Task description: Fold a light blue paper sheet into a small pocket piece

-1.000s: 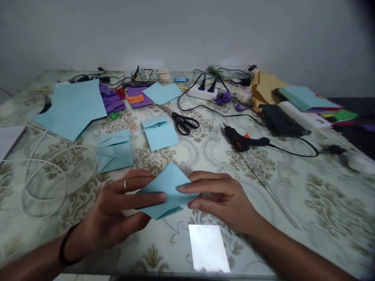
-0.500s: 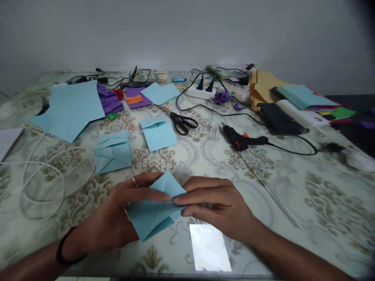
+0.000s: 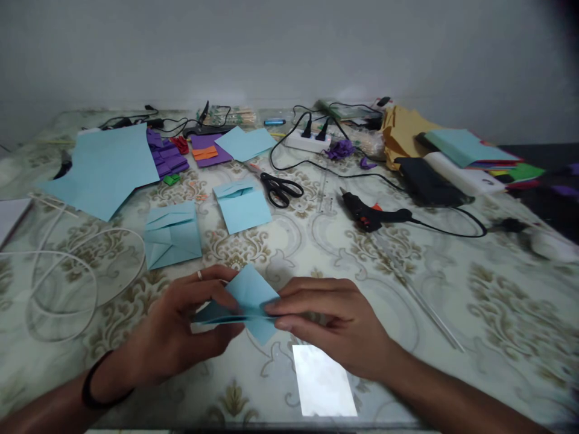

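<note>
- Moved: folded light-blue paper; its near flap, lately slanting downward, now lies nearly edge-on.
- Left hand and right hand pinch its opposite sides over the table, apparently to hold the crease level and firm.

A piece of plain, light blue paper, partly folded and creased, is held from both sides at the lower centre of the view. One corner points up and away from the viewer, and a smaller corner points down toward the viewer, below a nearly level folded edge that runs across the middle. To the left, a darker, shaded flap is seen almost edge-on, its layers pressed close together and partly hidden.
</note>
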`<state>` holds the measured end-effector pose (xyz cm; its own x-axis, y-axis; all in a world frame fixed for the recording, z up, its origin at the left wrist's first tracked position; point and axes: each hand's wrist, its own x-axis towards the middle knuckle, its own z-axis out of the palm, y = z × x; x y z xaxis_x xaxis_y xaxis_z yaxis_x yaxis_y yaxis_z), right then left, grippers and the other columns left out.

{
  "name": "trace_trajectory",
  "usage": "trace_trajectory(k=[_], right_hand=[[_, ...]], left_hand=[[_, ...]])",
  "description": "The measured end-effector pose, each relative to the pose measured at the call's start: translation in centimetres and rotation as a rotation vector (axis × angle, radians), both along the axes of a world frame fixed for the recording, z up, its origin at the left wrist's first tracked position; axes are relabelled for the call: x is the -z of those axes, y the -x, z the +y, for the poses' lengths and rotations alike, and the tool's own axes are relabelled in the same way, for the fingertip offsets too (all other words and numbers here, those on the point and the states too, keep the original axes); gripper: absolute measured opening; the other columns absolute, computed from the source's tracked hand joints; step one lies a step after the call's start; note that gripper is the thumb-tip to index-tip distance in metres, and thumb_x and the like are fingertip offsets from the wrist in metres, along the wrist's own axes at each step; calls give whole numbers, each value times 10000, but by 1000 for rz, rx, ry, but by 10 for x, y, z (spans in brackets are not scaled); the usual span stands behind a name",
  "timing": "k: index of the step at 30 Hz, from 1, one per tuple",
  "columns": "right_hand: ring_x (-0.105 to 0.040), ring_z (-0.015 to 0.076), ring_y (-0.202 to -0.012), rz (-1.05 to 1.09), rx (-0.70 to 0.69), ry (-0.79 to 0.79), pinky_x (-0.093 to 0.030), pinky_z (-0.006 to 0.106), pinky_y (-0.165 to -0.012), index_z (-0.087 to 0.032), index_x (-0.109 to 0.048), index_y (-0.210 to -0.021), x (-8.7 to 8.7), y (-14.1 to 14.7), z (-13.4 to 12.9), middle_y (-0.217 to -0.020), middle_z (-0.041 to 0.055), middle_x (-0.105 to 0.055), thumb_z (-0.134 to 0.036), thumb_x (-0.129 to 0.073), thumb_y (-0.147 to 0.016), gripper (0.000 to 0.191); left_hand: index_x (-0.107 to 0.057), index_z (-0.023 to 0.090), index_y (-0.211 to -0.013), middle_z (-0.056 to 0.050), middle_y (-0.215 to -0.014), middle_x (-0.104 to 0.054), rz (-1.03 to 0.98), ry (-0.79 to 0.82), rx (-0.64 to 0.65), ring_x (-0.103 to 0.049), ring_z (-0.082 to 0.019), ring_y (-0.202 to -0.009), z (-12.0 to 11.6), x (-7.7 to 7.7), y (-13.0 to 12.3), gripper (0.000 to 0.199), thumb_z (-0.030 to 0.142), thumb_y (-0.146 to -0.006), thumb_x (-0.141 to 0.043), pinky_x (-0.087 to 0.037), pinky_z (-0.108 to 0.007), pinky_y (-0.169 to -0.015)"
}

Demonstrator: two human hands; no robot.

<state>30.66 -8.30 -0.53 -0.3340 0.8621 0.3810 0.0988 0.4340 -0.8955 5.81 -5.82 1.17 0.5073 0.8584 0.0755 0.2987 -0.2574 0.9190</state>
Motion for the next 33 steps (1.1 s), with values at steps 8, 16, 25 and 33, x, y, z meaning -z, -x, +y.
trace_trajectory(k=[8, 16, 25, 33], right_hand=[[-743, 124, -706, -60, 138, 207, -571, 200, -645, -225, -792, -1082, 1, 1, -3, -861, 5, -819, -214, -813, -847, 236], [-708, 124, -650, -80, 147, 212, -512, 212, -580, -216, -822, -879, -1, 2, -1, -777, 7, -804, -255, -782, -876, 56], [-611, 121, -548, 11, 136, 508, -458, 225, -502, -185, -781, -721, 2, 3, -2, -595, 17, -716, -369, -768, -865, 234], [-670, 121, -563, 150, 168, 520, -545, 215, -538, -185, -739, -702, 1, 1, 0, -622, 18, -731, -348, -783, -859, 231]], left_hand=[[-719, 217, -747, 12, -792, -714, 18, -47, -38, -640, -138, -693, 1, -2, -4, 128, 208, -870, -751, -502, -249, -656], [-661, 198, -724, 41, -691, -639, 142, -80, -29, -556, -111, -609, -1, -4, -3, 191, 242, -904, -704, -435, -231, -585], [-693, 194, -777, -8, -827, -731, 211, 22, -89, -631, -155, -702, -4, 3, 2, 211, 365, -901, -706, -496, -249, -622], [-779, 219, -863, -36, -831, -769, 48, 146, -71, -687, -198, -766, 4, 2, 1, 222, 410, -938, -695, -546, -289, -668]])
